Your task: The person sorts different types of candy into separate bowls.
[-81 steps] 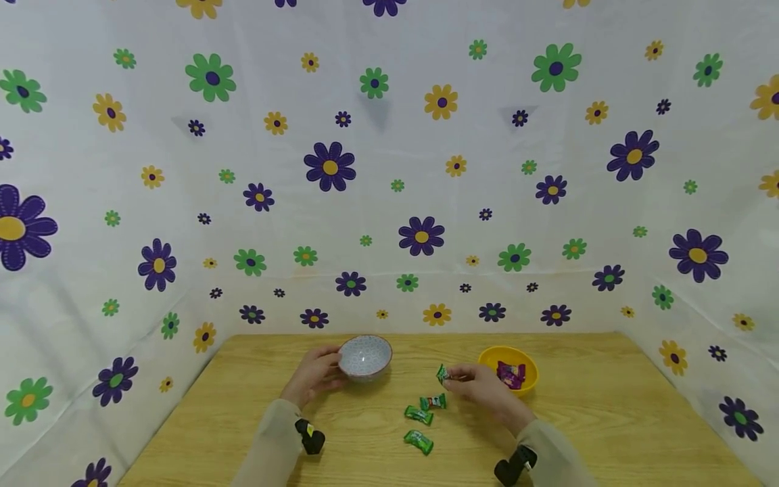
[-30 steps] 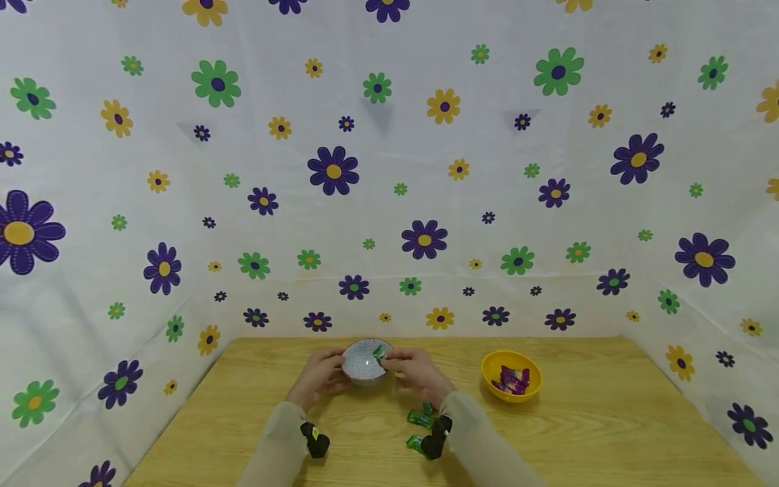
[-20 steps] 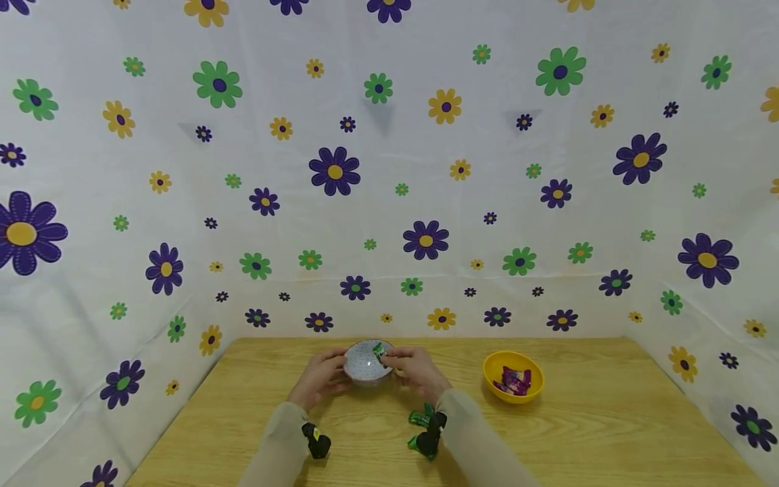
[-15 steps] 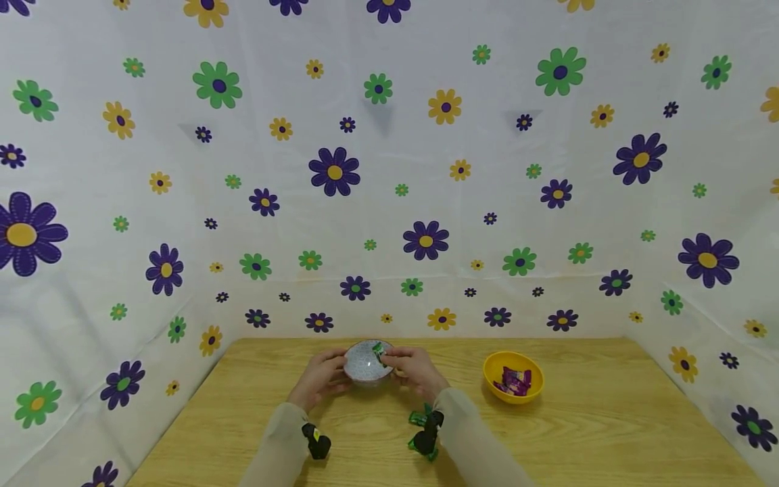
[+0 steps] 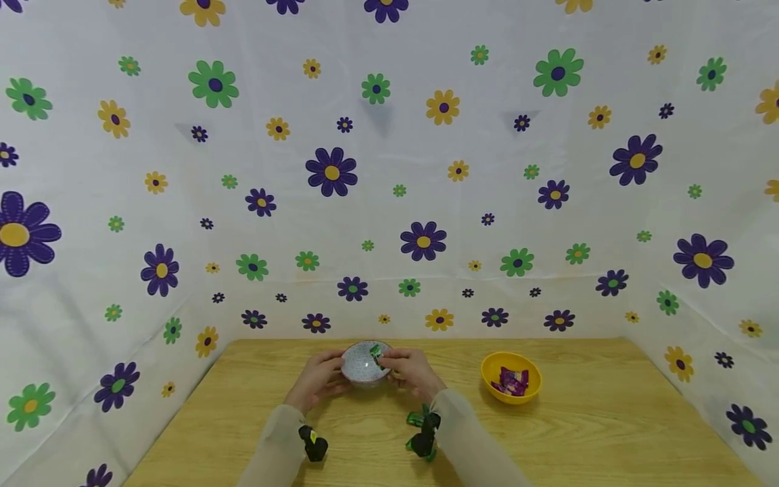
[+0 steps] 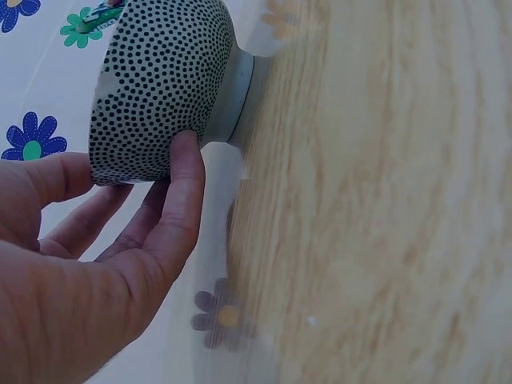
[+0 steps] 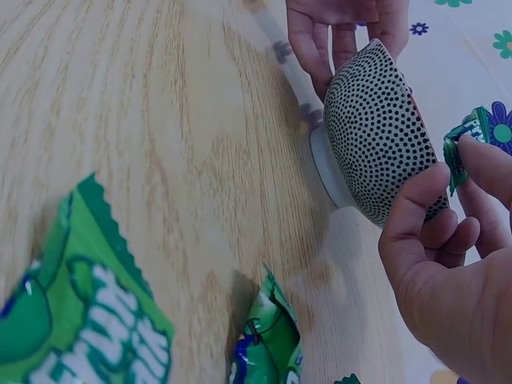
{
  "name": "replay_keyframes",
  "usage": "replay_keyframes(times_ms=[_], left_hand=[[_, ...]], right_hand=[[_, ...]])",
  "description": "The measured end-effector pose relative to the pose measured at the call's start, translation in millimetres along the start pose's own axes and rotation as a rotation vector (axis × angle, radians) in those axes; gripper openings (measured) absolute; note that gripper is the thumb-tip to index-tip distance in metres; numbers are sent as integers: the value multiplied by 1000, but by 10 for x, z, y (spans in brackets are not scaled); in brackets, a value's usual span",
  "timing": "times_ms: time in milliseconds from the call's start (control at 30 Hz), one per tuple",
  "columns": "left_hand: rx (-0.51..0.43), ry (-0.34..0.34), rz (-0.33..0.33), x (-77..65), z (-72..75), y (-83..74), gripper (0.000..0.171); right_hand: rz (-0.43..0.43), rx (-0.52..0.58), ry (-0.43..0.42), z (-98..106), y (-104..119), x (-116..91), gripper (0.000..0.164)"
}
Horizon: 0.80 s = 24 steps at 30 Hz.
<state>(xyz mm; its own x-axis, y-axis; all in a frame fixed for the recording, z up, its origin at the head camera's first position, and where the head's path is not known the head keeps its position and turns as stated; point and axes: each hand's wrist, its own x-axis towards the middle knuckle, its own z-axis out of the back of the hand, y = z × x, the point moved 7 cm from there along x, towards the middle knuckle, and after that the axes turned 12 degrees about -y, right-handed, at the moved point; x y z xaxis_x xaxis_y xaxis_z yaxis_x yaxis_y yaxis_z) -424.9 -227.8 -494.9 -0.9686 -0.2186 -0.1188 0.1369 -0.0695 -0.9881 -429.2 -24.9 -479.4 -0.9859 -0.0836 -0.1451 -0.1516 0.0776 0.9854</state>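
My left hand [image 5: 318,380] holds the left side of a small bowl [image 5: 359,370], pale inside and patterned with dark dots outside. In the left wrist view, its thumb is at the rim and its fingers lie along the outer wall. Over the right side of the bowl, my right hand [image 5: 418,374] pinches a green-wrapped candy [image 5: 376,351] between thumb and forefinger. The right wrist view shows this candy [image 7: 454,164] at the rim, with the other fingers curled against the bowl's dotted wall. The bowl's foot stands on the wooden table.
Several green-wrapped candies [image 7: 96,320] lie on the table below my right wrist, partly hidden by the wrist camera [image 5: 424,436]. A yellow bowl [image 5: 490,389] with purple-wrapped candies [image 5: 513,381] stands to the right. Flower-printed white cloth [image 5: 389,149] rises behind the table [image 5: 584,419].
My right hand has carried the green candy left from near the yellow bowl to the dotted bowl's rim. Over the last second both hands have stayed nearly still.
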Motion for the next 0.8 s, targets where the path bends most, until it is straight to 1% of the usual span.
replay_keyframes(times_ms=[167,300,400,533,667,800], left_hand=[[-18,-16,10,21,73,15,40],[-11,-12,17,12,76,32,40],[-13,-7,23,14,40,30,40],[-22,-10,28,40,4,-2,39],[-19,-11,35,40,-16,-6,39],[0,-15,40,27,-27,20,40]], right_hand=[[2,-8,10,-62,17,-11,27],[4,-4,0,-65,5,-17,27],[10,-34,-13,-31,-5,-16,28],[42,-63,-3,22,26,-10,34],[83,-83,42,86,28,-26,40],[77,-109,70,177,5,-63,41]])
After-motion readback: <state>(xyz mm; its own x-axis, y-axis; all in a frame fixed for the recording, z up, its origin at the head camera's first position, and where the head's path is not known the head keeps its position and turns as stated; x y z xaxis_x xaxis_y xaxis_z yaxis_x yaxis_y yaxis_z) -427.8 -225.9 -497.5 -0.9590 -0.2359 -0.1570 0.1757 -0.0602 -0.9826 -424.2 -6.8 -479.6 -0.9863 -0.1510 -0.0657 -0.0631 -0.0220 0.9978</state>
